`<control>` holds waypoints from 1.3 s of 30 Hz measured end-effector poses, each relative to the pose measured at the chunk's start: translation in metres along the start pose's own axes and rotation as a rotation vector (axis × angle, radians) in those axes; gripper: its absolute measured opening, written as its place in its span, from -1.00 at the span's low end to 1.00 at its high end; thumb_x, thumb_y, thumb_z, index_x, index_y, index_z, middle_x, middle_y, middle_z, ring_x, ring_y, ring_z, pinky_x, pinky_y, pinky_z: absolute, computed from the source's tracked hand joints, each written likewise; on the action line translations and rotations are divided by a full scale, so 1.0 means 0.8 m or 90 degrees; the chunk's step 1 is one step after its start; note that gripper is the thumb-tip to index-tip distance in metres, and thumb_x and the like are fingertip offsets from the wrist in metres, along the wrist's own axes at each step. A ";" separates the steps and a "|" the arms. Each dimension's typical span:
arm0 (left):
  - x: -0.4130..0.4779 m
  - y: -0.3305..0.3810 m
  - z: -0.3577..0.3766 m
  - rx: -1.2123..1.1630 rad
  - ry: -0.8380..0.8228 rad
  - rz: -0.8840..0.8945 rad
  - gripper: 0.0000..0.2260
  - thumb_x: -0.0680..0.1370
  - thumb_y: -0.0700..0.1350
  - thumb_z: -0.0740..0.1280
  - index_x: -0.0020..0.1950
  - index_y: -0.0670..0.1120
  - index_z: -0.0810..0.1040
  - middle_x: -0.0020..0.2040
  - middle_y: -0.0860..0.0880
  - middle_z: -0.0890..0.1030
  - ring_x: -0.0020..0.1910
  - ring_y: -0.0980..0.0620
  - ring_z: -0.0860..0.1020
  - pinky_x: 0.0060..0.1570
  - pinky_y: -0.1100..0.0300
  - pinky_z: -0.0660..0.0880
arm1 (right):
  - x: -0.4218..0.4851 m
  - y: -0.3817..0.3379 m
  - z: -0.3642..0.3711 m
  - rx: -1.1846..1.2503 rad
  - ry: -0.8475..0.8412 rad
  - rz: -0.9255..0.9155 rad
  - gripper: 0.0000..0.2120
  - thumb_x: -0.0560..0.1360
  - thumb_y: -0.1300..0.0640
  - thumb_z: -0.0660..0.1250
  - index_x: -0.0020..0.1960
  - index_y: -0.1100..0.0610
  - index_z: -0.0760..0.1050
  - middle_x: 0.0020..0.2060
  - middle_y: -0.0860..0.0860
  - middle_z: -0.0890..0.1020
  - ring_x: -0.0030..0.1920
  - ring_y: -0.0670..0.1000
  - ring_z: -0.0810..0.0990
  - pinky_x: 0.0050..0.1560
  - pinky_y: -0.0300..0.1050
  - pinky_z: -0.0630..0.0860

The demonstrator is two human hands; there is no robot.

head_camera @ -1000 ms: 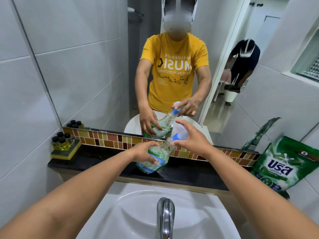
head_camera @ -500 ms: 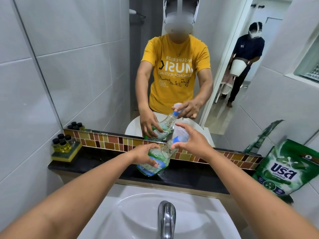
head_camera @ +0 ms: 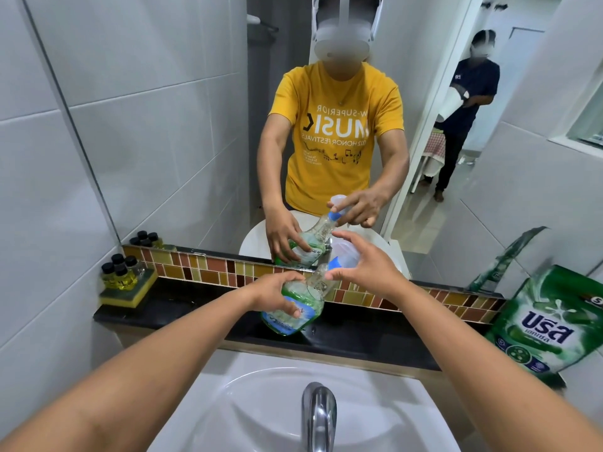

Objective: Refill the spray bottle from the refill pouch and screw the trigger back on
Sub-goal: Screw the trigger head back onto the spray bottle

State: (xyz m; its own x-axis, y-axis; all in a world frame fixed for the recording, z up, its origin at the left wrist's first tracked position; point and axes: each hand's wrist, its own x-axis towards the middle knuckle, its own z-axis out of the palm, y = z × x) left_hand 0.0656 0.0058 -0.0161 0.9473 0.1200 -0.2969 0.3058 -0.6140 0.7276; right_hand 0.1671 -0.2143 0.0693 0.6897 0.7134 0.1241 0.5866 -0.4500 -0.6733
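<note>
Clear plastic spray bottle [head_camera: 295, 308] in left hand [head_camera: 277, 293], rounded, green-tinted.

Spray bottle [head_camera: 292, 308] stands tilted on ledge [head_camera: 182, 308] behind sink [head_camera: 261, 402], mirror [head_camera: 195, 125] behind it. Small bottles [head_camera: 120, 272] far left (on a sponge [head_camera: 125, 293]). Refill pouch [head_camera: 551, 324] far right, leaning against wall. Tap [head_camera: 318, 415] nearest camera.

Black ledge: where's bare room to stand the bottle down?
The ledge is bare between the sponge with small bottles and the spray bottle, and again between the bottle and the green pouch. Both far ends are crowded.
</note>
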 end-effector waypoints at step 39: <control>0.002 -0.001 0.000 -0.024 0.005 -0.020 -0.29 0.31 -0.08 0.63 0.39 0.14 0.42 0.18 0.06 0.64 0.15 0.03 0.61 0.24 -0.03 0.54 | 0.012 -0.005 -0.003 -0.049 0.027 -0.018 -0.41 0.37 -0.07 0.56 0.34 -0.14 0.43 0.30 0.01 0.58 0.26 0.04 0.54 0.19 -0.05 0.49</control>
State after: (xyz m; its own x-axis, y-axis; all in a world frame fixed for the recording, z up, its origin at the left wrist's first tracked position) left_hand 0.0673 0.0062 -0.0172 0.9379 0.1447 -0.3154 0.3386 -0.5806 0.7404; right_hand 0.1725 -0.2067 0.0747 0.6887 0.7036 0.1749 0.6364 -0.4710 -0.6109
